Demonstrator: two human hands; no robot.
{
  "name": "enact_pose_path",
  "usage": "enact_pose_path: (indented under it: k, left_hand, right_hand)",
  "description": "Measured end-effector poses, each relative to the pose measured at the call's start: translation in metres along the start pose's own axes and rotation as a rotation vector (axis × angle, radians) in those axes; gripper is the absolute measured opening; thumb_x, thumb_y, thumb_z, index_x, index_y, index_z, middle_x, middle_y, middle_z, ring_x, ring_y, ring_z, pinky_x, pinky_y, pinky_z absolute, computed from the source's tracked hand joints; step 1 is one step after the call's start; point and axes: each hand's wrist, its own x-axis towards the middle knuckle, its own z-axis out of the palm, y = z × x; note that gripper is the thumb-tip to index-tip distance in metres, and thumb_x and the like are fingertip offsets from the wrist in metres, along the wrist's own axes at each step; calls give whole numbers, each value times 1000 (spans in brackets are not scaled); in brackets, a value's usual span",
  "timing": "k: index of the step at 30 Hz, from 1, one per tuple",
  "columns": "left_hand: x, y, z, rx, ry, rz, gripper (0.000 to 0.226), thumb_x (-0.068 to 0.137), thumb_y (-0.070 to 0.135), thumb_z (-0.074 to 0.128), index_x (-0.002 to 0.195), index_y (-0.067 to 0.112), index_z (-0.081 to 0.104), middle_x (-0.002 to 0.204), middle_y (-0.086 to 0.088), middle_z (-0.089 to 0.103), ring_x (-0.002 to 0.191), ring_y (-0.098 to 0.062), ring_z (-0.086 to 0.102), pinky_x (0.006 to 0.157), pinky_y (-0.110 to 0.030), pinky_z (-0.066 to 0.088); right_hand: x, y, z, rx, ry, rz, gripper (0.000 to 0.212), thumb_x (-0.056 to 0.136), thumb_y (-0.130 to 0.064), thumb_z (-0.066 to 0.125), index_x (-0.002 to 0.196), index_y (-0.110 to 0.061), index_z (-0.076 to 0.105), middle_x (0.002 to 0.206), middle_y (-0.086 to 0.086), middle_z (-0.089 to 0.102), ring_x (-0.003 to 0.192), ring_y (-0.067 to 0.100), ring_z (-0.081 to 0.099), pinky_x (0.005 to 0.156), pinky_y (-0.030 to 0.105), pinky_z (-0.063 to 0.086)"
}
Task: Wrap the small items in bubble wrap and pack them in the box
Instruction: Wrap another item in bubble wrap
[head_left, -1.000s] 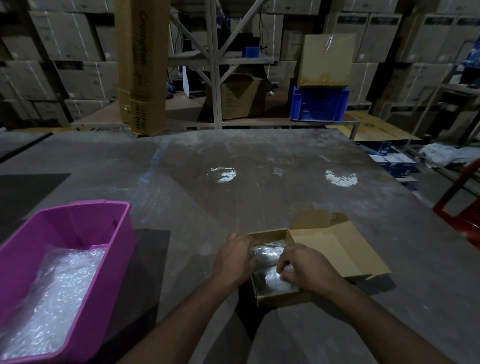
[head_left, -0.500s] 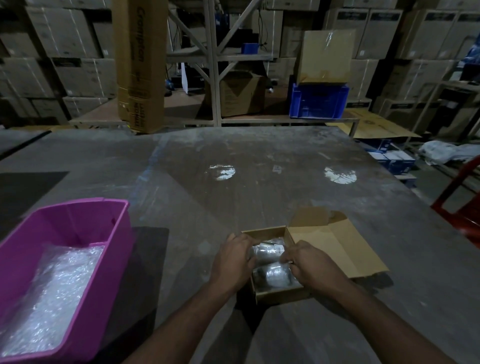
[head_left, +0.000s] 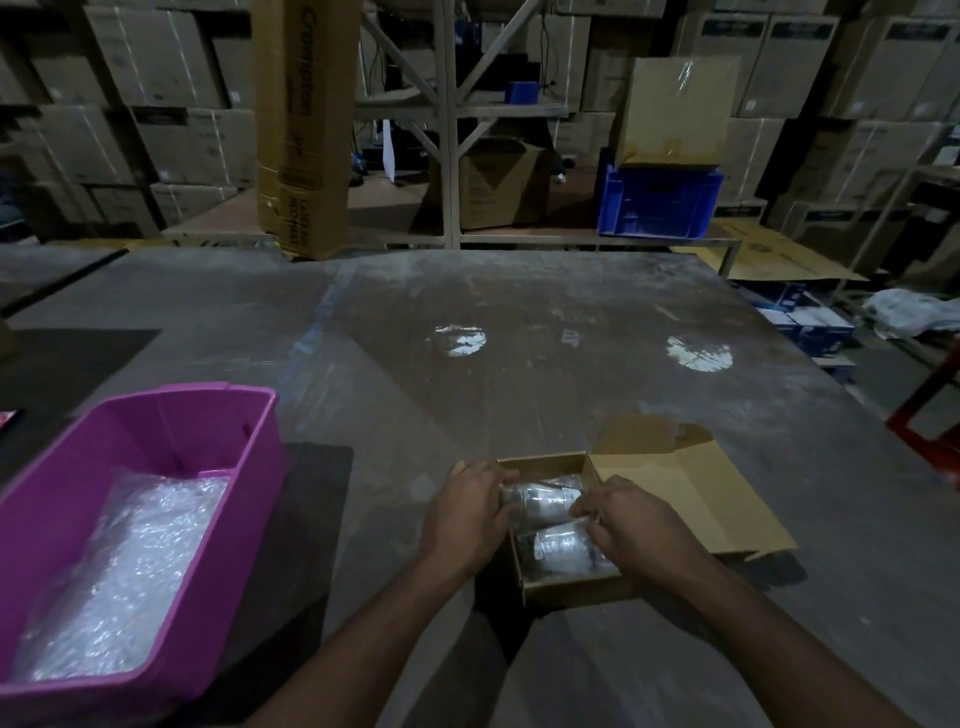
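Down at the near edge of the grey table (head_left: 519, 338), a small open cardboard box (head_left: 571, 590) is worked on by both hands. Two bubble-wrapped items are seen inside it, lying side by side: the far bundle (head_left: 540, 499) and the near bundle (head_left: 558, 551). The left hand (head_left: 462, 519) is laid over the box's left wall, its fingers curled against the left end of the far bundle. The right hand (head_left: 631, 525) is brought in from the opposite side, and its curled fingertips are pressed to the right ends of the bundles; whether the wrap is actually pinched there cannot be told, since the fingertips are hidden by the knuckles. Just beyond the right hand, the box's lid flap (head_left: 691, 493) is folded out flat on the table, with a smaller tuck flap standing at its far edge.

Well to the left of the left hand, a pink plastic tub (head_left: 208, 441) is set on a dark mat (head_left: 317, 493), and a sheet of bubble wrap (head_left: 135, 566) is lying in its bottom. Far beyond both hands, a tall upright carton (head_left: 304, 124), a blue crate (head_left: 657, 202) and stacked warehouse cartons are seen behind the table.
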Motion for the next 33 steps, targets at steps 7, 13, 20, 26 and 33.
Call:
enact_pose_path:
  k: [7, 13, 20, 26, 33]
  left_hand:
    - [-20, -26, -49, -71, 155, -145, 29, 91, 29, 70, 120, 28, 68, 110, 14, 65, 95, -9, 58, 82, -22, 42]
    - [-61, -71, -130, -170, 364, -304, 33, 90, 24, 74, 122, 26, 67, 108, 14, 71, 87, 1, 66, 78, -24, 57]
    - [-121, -131, -204, -80, 535, -482, 22, 90, 19, 73, 111, 22, 73, 96, 11, 74, 79, -2, 68, 69, -21, 54]
    - [-159, -188, -241, 76, 390, -669, 20, 92, 20, 71, 112, 21, 71, 92, 12, 69, 78, -6, 63, 64, -21, 42]
    - [-168, -236, -259, 29, 245, -694, 30, 86, 13, 77, 115, 13, 71, 104, -2, 74, 90, -20, 69, 87, -39, 57]
  right_hand:
    - [14, -50, -10, 124, 108, -103, 21, 95, -28, 62, 113, -35, 72, 116, -18, 68, 112, 7, 60, 89, 25, 48]
    - [42, -150, -8, 368, 114, -242, 12, 91, -23, 70, 99, -30, 77, 95, -14, 71, 85, 4, 65, 69, 11, 42]
    - [64, -278, 15, 581, 59, -434, 14, 89, -18, 70, 96, -26, 79, 92, -15, 71, 83, 2, 66, 79, 21, 53]
    - [81, -360, 35, 354, -65, -604, 22, 89, -11, 63, 102, -16, 79, 104, -3, 77, 96, 12, 69, 87, 23, 51]
    - [93, -422, 61, -422, -469, -667, 38, 83, -25, 78, 63, -15, 48, 63, -2, 49, 66, 20, 52, 63, 29, 43]
